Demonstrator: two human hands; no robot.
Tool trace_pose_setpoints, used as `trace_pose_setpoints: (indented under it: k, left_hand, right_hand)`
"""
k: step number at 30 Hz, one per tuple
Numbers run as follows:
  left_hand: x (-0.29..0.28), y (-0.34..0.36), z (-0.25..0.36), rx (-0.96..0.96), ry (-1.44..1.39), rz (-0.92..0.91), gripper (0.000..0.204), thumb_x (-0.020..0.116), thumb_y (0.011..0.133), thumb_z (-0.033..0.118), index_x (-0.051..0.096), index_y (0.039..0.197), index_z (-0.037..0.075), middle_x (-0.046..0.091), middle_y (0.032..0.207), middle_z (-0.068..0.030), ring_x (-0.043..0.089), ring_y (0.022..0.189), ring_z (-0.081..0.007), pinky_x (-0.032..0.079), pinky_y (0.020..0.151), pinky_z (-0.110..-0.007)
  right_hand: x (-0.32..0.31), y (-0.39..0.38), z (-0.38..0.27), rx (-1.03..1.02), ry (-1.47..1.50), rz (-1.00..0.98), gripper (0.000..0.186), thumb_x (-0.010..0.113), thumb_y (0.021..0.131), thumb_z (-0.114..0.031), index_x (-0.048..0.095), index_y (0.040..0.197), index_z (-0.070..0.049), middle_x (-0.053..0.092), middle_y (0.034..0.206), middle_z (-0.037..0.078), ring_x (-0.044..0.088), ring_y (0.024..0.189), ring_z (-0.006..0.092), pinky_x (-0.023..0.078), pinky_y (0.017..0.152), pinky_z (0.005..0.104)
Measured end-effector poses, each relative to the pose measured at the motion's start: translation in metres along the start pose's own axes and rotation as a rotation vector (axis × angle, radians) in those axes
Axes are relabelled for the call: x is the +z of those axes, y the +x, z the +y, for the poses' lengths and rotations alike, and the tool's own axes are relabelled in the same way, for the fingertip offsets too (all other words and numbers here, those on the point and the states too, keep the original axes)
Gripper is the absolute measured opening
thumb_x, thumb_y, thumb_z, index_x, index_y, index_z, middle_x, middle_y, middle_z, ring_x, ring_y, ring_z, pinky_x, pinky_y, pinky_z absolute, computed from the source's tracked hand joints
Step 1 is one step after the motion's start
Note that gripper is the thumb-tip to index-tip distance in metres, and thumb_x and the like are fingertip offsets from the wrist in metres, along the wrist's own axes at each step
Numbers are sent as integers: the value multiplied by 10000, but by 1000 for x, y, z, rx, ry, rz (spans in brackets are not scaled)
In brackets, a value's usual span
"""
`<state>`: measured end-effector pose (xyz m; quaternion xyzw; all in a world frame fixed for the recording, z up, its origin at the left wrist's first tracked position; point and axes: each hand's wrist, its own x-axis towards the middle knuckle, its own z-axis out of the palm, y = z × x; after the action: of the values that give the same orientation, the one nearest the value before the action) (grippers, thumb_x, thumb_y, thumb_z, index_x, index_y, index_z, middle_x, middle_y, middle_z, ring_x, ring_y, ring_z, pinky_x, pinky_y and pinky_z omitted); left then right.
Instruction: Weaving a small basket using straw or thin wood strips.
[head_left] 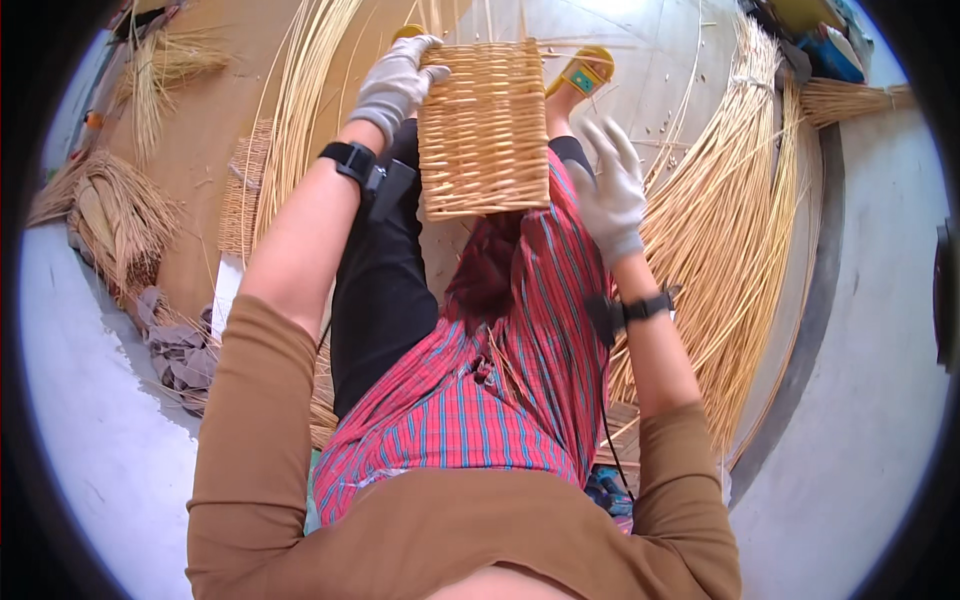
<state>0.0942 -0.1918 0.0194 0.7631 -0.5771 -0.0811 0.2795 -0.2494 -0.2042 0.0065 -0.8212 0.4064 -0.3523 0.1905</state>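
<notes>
Bundles of pale willow rods (720,210) fan out over the floor on my right, more long canes (300,110) lie on my left, and a grey crumpled cloth (180,350) sits by the wall. I sit with a red plaid cloth (500,380) over my lap. On my knees rests the woven wicker basket (485,125), a boxy piece lying on its side with its weave facing up.

My left hand (395,80), in a grey work glove, is closed over the basket's far left corner, fingers curled round the edge. My right hand (610,190), gloved too, is spread open just beside the basket's right side, holding nothing.

I judge the basket light and fairly stiff, though the walls would flex if squeezed mid-panel. The weave gives the gloves good purchase, so slipping is unlikely. Corners and the thick border look like the soundest places to take hold.
</notes>
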Motion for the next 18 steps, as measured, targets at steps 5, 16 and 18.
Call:
trace_pose_setpoints:
  k: [5, 16, 18]
  left_hand:
    - [3, 28, -29, 68, 54, -42, 481, 764, 923, 266, 622, 1367, 147, 629, 1363, -156, 610, 1252, -352, 477, 1088, -415]
    - [14, 39, -41, 30, 160, -85, 488, 766, 917, 277, 644, 1361, 118, 637, 1312, -189, 628, 1212, -353, 488, 1061, -402]
    - [3, 36, -51, 15, 130, -68, 485, 770, 912, 282, 648, 1347, 104, 660, 1286, -184, 642, 1192, -347, 493, 1043, -394]
  right_hand:
    - [-47, -221, 142, 564, -207, -44, 314, 646, 968, -181, 668, 1263, -78, 675, 1184, 185, 634, 1149, 345, 495, 1032, 397]
    - [-14, -387, 112, 885, 329, -444, 333, 614, 982, -287, 704, 1182, -36, 743, 1096, 189, 712, 1056, 332, 542, 940, 387]
    - [-3, -368, 112, 777, 340, -474, 365, 609, 983, -330, 702, 1191, -45, 738, 1111, 200, 702, 1076, 364, 539, 944, 401]
